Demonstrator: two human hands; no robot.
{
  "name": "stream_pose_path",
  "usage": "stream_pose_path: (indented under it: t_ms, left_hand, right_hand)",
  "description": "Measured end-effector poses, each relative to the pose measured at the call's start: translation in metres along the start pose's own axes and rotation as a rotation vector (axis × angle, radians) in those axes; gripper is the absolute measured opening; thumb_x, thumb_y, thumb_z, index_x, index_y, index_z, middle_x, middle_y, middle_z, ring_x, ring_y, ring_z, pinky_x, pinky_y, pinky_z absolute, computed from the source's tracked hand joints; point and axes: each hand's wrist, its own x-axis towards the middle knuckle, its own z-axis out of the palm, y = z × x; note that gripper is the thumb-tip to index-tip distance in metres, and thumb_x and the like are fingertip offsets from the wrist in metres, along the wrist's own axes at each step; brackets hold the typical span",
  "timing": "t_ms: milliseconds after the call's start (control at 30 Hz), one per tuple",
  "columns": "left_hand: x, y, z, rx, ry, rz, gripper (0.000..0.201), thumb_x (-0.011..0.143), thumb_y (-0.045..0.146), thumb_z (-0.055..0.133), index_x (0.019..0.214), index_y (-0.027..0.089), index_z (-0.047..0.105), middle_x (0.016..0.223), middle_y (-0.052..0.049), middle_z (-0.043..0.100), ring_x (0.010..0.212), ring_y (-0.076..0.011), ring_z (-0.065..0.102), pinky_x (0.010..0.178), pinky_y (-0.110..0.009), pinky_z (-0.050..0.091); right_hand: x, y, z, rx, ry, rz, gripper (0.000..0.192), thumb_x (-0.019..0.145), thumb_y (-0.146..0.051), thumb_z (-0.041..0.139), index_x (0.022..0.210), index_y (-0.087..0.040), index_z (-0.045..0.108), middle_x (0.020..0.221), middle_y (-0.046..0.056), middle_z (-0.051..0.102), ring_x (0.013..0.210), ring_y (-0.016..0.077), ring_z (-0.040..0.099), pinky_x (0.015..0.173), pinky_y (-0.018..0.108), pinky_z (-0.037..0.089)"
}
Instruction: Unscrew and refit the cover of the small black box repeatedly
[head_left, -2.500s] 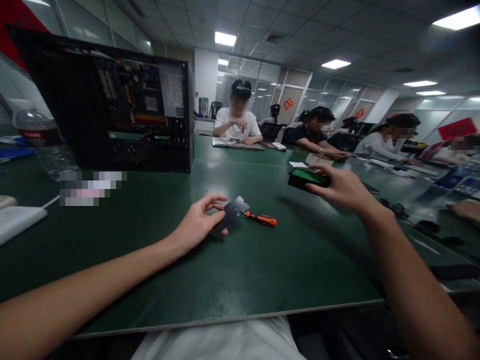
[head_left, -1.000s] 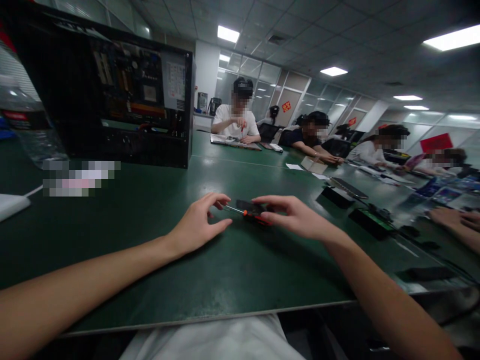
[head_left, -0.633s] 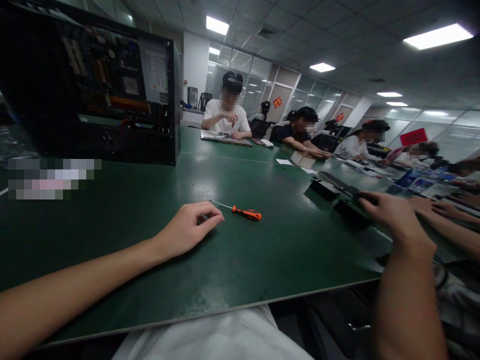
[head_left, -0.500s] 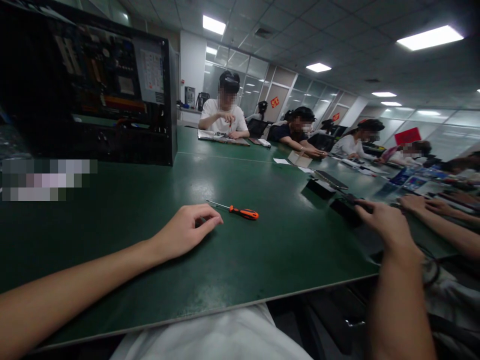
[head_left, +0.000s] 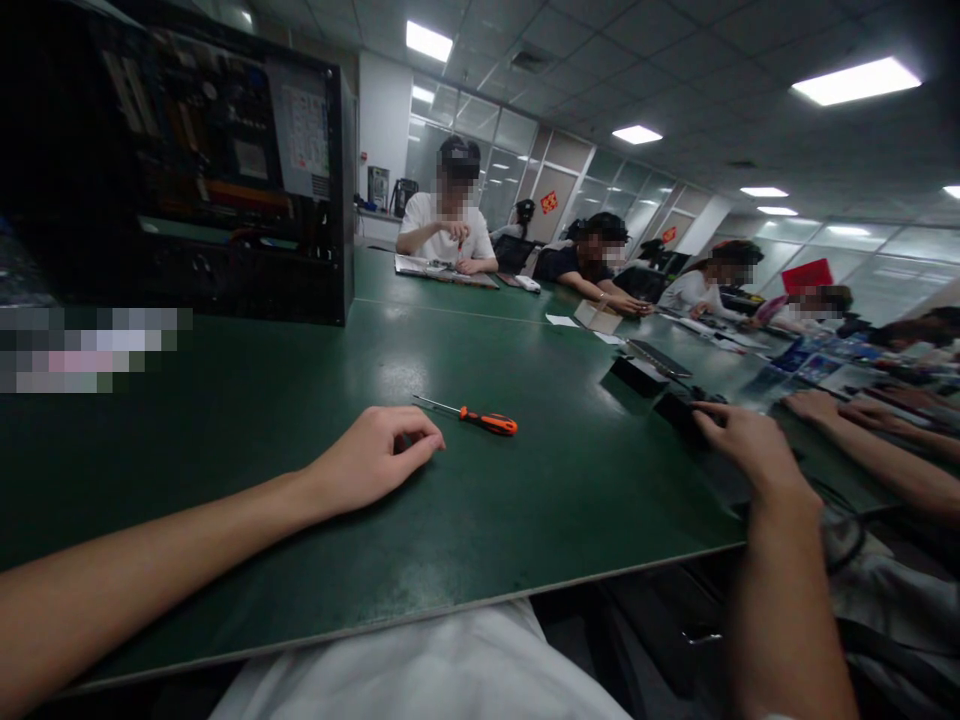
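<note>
My left hand (head_left: 375,460) rests on the green table (head_left: 480,540), fingers curled, thumb tip against the index finger, with nothing visible in it. Just beyond its fingertips lies a small screwdriver (head_left: 480,419) with an orange handle, not touched. My right hand (head_left: 739,445) reaches out to the right edge of the table. Its fingertips lie on a dark flat part (head_left: 677,408); whether they grip it is hidden from this angle.
An open black computer case (head_left: 225,190) stands at the back left. A second dark block (head_left: 636,373) sits beyond the right hand. Another person's hands (head_left: 825,408) lie on the neighbouring desk at right. Several people sit at the far end.
My right hand lifted the dark part from beside the screwdriver and carried it to the table's right edge. My left hand let go and curled in place. The view turned right.
</note>
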Motion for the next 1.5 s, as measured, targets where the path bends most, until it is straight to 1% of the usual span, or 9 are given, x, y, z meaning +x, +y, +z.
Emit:
stream_pose_path:
  t_ms: [300,533,700,767,900,1067,1233,1333,1500]
  left_hand:
    - [0.000,0.000,-0.001,0.001,-0.042,0.002,0.025,0.096,0.031,0.057,0.089,0.017,0.076,0.087,-0.004,0.073,0.075,-0.0167,0.065,0.068,-0.027,0.047]
    - [-0.001,-0.002,0.000,0.002,-0.060,0.027,0.025,0.096,0.031,0.057,0.088,0.018,0.076,0.087,-0.004,0.074,0.076,-0.0170,0.065,0.070,-0.027,0.047]
    - [-0.001,-0.001,0.000,0.014,-0.063,0.022,0.025,0.096,0.031,0.057,0.087,0.018,0.076,0.084,-0.003,0.074,0.073,-0.0161,0.065,0.068,-0.026,0.046]
    - [-0.001,0.000,0.000,0.013,-0.063,0.025,0.026,0.095,0.031,0.057,0.086,0.018,0.076,0.084,-0.003,0.074,0.073,-0.0162,0.065,0.068,-0.026,0.046]
    - [-0.001,0.000,-0.001,0.007,-0.061,0.041,0.026,0.095,0.031,0.057,0.084,0.018,0.076,0.083,-0.003,0.074,0.072,-0.0163,0.065,0.068,-0.026,0.046]
    - [-0.001,-0.003,0.000,0.006,-0.060,0.045,0.025,0.094,0.032,0.057,0.084,0.019,0.076,0.083,-0.003,0.074,0.072,-0.0166,0.065,0.067,-0.026,0.046]
    - [-0.001,-0.003,0.001,0.019,-0.073,0.042,0.025,0.095,0.031,0.057,0.086,0.018,0.077,0.084,-0.004,0.074,0.074,-0.0169,0.065,0.069,-0.027,0.046]
    - [-0.001,-0.002,0.000,0.027,-0.078,0.043,0.025,0.095,0.031,0.057,0.086,0.018,0.076,0.084,-0.003,0.074,0.074,-0.0167,0.065,0.069,-0.027,0.046]
    - [0.001,-0.002,0.000,0.027,-0.084,0.046,0.025,0.095,0.031,0.057,0.086,0.018,0.076,0.086,-0.003,0.074,0.076,-0.0167,0.066,0.070,-0.027,0.046]
  right_hand:
    - [0.017,-0.009,-0.019,-0.030,-0.169,-0.057,0.035,0.094,-0.028,0.051,0.114,-0.012,0.075,0.111,0.020,0.074,0.097,0.0282,0.069,0.079,0.033,0.045]
    - [0.054,-0.017,-0.043,-0.015,-0.316,-0.092,0.015,0.082,-0.026,0.069,0.086,-0.013,0.075,0.082,0.014,0.073,0.069,0.0223,0.062,0.066,0.031,0.041]
    - [0.061,-0.029,-0.033,0.096,-0.216,-0.232,0.017,0.085,-0.029,0.066,0.094,-0.015,0.070,0.105,0.016,0.073,0.089,0.0234,0.063,0.079,0.030,0.042]
    - [0.056,-0.032,-0.023,0.152,-0.176,-0.260,0.018,0.089,-0.031,0.061,0.091,-0.016,0.069,0.105,0.015,0.073,0.092,0.0234,0.064,0.083,0.030,0.043]
    - [0.046,-0.031,-0.010,0.239,-0.075,-0.230,0.034,0.095,-0.041,0.050,0.085,-0.016,0.070,0.102,0.016,0.073,0.091,0.0252,0.065,0.084,0.032,0.043]
    - [0.042,-0.027,-0.009,0.300,0.035,-0.178,0.044,0.097,-0.044,0.041,0.089,-0.016,0.073,0.112,0.016,0.073,0.098,0.0243,0.065,0.085,0.030,0.044]
    - [0.042,-0.029,-0.006,0.307,0.109,-0.093,0.047,0.097,-0.044,0.038,0.080,-0.016,0.072,0.091,0.015,0.074,0.087,0.0236,0.066,0.080,0.031,0.043]
    - [0.043,-0.029,-0.007,0.316,0.084,-0.059,0.047,0.095,-0.046,0.041,0.078,-0.016,0.072,0.077,0.013,0.072,0.079,0.0232,0.063,0.074,0.031,0.041]
    - [0.045,-0.026,-0.013,0.375,-0.023,-0.055,0.047,0.093,-0.053,0.048,0.080,-0.016,0.074,0.068,0.011,0.068,0.071,0.0222,0.059,0.070,0.032,0.039]
